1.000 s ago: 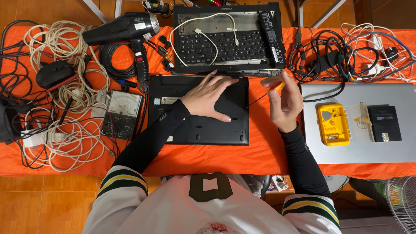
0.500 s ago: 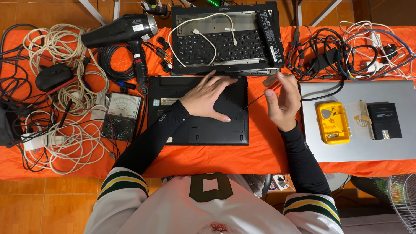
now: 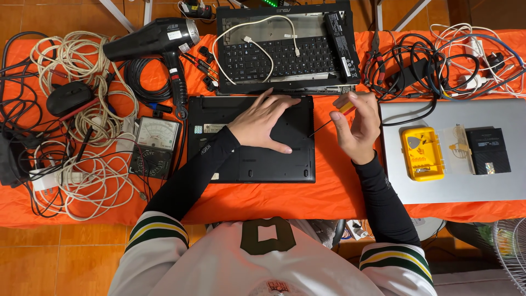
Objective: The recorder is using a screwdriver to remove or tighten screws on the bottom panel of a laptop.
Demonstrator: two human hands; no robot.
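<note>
A black laptop (image 3: 252, 159) lies upside down on the orange cloth in front of me. My left hand (image 3: 266, 120) rests flat on its upper right part, fingers spread. My right hand (image 3: 356, 123) grips a small screwdriver (image 3: 344, 108) with a red and yellow handle. Its thin shaft slants down left, with the tip at the laptop's right edge.
Behind stands an opened laptop (image 3: 285, 46) with bare keyboard, a white cable and a battery on it. A black hair dryer (image 3: 156, 41), an analog multimeter (image 3: 153, 145) and tangled cables (image 3: 82, 120) lie left. A silver laptop (image 3: 455, 186) at right carries a yellow bit case (image 3: 422, 153) and a black box (image 3: 487, 151).
My right hand has shifted slightly left and up with the screwdriver, its tip nearer the laptop's edge. My left hand has stayed on the laptop.
</note>
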